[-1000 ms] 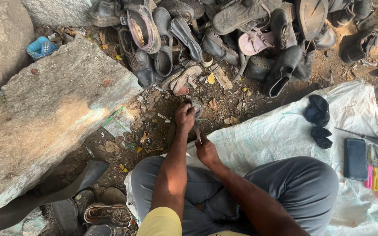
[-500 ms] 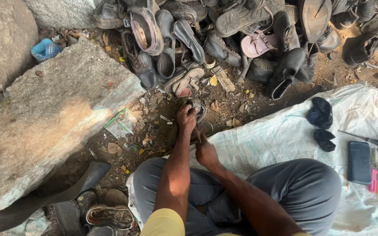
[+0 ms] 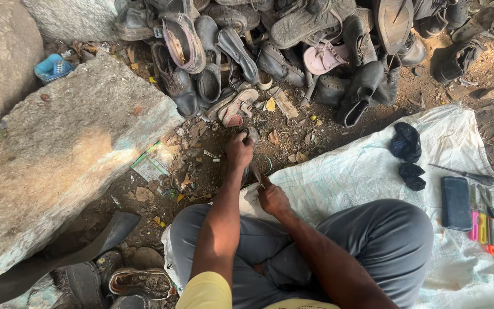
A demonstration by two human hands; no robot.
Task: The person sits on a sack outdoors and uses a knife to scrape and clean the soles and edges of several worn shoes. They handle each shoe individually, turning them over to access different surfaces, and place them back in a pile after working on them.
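I sit cross-legged in grey trousers on a white woven sack (image 3: pixel 373 166). My left hand (image 3: pixel 239 150) reaches forward and grips a dark shoe piece (image 3: pixel 251 135) on the dirt ahead of my knees. My right hand (image 3: pixel 272 198) is closed around a small thin tool (image 3: pixel 257 173) whose tip points toward that piece. What the tool's tip touches is too small to tell.
A heap of worn shoes and sandals (image 3: pixel 293 46) lies ahead. A large rock slab (image 3: pixel 58 166) sits at left. On the sack at right lie dark cloth pieces (image 3: pixel 407 154), a dark phone (image 3: pixel 456 203) and several small hand tools (image 3: pixel 487 214). More old shoes (image 3: pixel 138 283) rest lower left.
Both hands stay on the shoe piece and tool. The view has shifted slightly; the right hand has drawn a little toward my knees.
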